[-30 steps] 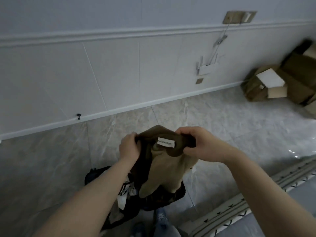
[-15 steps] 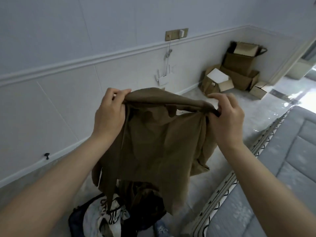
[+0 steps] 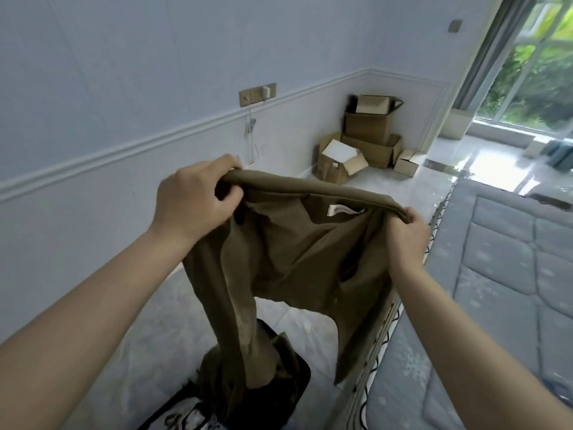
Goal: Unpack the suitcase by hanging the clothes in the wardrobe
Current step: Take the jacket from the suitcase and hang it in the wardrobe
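Observation:
An olive-brown garment (image 3: pixel 291 262) hangs spread out in front of me, a small white label (image 3: pixel 339 210) showing near its upper edge. My left hand (image 3: pixel 195 200) grips the left end of that upper edge. My right hand (image 3: pixel 407 234) pinches the right end. The cloth's lower part trails down into the open dark suitcase (image 3: pixel 297 380) on the floor below, where a black-and-white printed piece of clothing (image 3: pixel 189 417) lies. No wardrobe is in view.
A grey quilted mattress (image 3: pixel 502 293) fills the right side. Several open cardboard boxes (image 3: pixel 366 141) are stacked in the far corner. A wall socket plate (image 3: pixel 257 94) with a hanging cable sits on the left wall. A bright glass door (image 3: pixel 536 72) is at the far right.
My view has swung right and up from the suitcase toward the corner and window. Both hands have lifted the garment out and pulled its upper edge apart, so it hangs open.

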`<act>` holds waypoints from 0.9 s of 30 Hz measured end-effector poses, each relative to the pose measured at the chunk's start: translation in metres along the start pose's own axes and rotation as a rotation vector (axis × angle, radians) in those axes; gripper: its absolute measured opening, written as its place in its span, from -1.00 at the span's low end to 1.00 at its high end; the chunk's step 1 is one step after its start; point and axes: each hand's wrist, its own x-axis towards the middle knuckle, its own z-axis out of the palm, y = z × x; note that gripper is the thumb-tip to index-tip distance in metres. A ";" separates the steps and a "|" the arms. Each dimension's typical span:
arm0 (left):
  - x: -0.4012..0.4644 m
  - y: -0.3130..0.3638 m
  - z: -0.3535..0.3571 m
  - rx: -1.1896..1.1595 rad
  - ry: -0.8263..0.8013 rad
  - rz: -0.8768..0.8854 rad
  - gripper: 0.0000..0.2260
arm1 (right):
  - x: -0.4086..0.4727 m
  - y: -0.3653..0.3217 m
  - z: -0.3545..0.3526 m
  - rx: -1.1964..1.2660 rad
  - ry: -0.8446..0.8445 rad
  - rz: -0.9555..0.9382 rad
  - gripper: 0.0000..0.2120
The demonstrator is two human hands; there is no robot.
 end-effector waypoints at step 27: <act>0.000 0.215 0.115 -0.885 -0.615 -0.153 -0.69 | -0.004 0.021 -0.222 0.146 0.293 0.195 -0.44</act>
